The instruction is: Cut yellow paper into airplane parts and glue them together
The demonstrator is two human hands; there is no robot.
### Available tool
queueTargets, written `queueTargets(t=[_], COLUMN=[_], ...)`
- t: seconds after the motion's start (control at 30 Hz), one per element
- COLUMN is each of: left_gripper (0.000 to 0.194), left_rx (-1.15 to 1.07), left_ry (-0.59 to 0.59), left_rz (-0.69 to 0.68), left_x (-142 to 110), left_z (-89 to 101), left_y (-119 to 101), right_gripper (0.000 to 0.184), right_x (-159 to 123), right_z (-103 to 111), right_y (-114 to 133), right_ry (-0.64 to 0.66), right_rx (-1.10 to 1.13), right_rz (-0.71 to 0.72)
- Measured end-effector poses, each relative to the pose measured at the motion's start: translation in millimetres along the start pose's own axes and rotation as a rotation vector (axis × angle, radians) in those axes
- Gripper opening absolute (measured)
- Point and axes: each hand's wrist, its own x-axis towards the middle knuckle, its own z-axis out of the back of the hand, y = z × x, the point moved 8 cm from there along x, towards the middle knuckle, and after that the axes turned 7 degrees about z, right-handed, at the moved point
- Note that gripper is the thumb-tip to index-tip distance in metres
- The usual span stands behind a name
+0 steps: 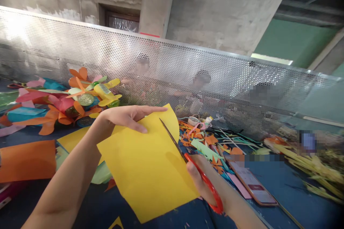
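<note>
A sheet of yellow paper (150,171) is held up in front of me, above the dark blue table. My left hand (129,116) grips its far edge, thumb on the near face and fingers stretched along the top. In my right hand (200,175) is a pair of scissors (205,182) with red handles. Their dark blades lie along the right part of the sheet and point up and left. To the right of the blades the paper curls. Part of the right hand is hidden behind the handles and paper.
Paper flowers and bottles (77,100) are piled at the left, near an orange sheet (28,161). Paper scraps (209,146) lie beyond my right hand, with a phone (252,182) closer. Dry husks (303,161) are far right. A perforated metal screen (172,64) runs along the back, people behind it.
</note>
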Motion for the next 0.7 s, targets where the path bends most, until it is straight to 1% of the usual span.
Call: queueTargets(t=[0.13,0.27,0.4,0.53,0.7], left_gripper=[0.071,0.071,0.074,0.074,0.071], left_rx=[0.021,0.022,0.038,0.047,0.035], left_ry=[0.014,0.015,-0.016,-0.043,-0.048], left_rz=[0.004,0.013,0.015,-0.025,-0.039], left_x=[3.0,3.8,3.4,4.1,5.5], left_z=[0.9,1.3,2.4,4.3,6.5], left_y=[0.5,0.7,0.3,-2.0,-1.5], right_gripper=[0.059,0.061,0.061,0.064,0.065], right_x=[1.6,2.4,1.8,3.8,7.5], right_z=[2.2,3.3,3.0,3.4,-0.7], right_y=[4.0,8.1,7.8,12.6,21.1], right_ry=[-0.013,-0.021,-0.011,-0.014,0.050], right_rx=[-0.016,-0.006,-0.018,-0.026,0.025], right_rz=[0.023,0.045,0.025,0.036,0.089])
